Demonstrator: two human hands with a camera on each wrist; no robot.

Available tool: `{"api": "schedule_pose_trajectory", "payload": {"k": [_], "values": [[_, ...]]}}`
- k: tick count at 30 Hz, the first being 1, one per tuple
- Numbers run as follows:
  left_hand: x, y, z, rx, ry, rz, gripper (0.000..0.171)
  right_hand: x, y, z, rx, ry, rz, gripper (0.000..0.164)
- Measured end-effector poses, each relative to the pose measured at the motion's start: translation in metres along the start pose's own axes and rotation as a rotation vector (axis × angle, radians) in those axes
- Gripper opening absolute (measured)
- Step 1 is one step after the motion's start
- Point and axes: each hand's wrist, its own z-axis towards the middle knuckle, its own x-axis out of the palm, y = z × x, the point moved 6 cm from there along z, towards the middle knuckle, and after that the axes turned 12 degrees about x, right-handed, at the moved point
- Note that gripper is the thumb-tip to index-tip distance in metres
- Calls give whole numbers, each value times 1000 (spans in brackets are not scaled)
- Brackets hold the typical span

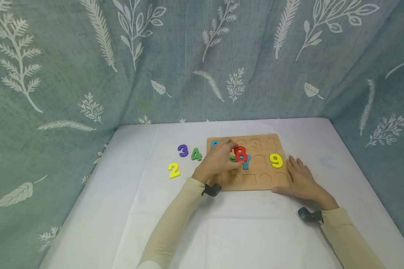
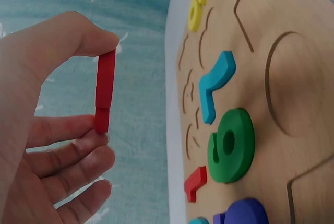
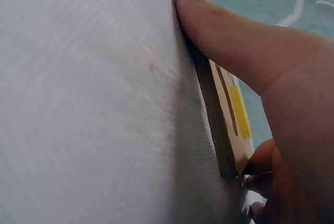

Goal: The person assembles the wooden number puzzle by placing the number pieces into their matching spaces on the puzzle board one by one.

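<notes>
Between thumb and fingertips my left hand (image 1: pixel 219 160) pinches a red number 8 (image 1: pixel 240 154), held up over the wooden puzzle board (image 1: pixel 260 183). The left wrist view shows that red 8 (image 2: pixel 105 88) edge-on, off the board. My right hand (image 1: pixel 303 183) rests at the board's right end, its thumb against the front edge and its fingers beside the right edge. On the board lie a yellow 9 (image 1: pixel 276 160), a blue 7 (image 2: pixel 216 85), a green 6 (image 2: pixel 231 145) and a red 1 (image 2: pixel 195 183). A purple piece (image 2: pixel 245 212) is cut off by the frame.
Left of the board, a purple 3 (image 1: pixel 183 150), a green 4 (image 1: pixel 196 154) and a yellow 2 (image 1: pixel 174 170) lie on the white cloth (image 1: pixel 249 228). Leaf-patterned curtains (image 1: pixel 188 74) stand behind and at both sides.
</notes>
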Motion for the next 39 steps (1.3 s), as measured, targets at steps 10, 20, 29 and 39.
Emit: {"api": "schedule_pose_trajectory", "payload": {"k": [10, 20, 29, 39], "values": [[9, -11, 18, 57, 7, 20, 54, 1, -1, -4, 15, 5, -19, 135], [18, -15, 33, 61, 41, 34, 57, 3, -5, 3, 32, 12, -24, 137], [32, -15, 43, 45, 88, 37, 61, 3, -6, 4, 31, 23, -25, 138], [43, -15, 51, 63, 90, 64, 63, 4, -6, 6, 32, 27, -22, 140]]}}
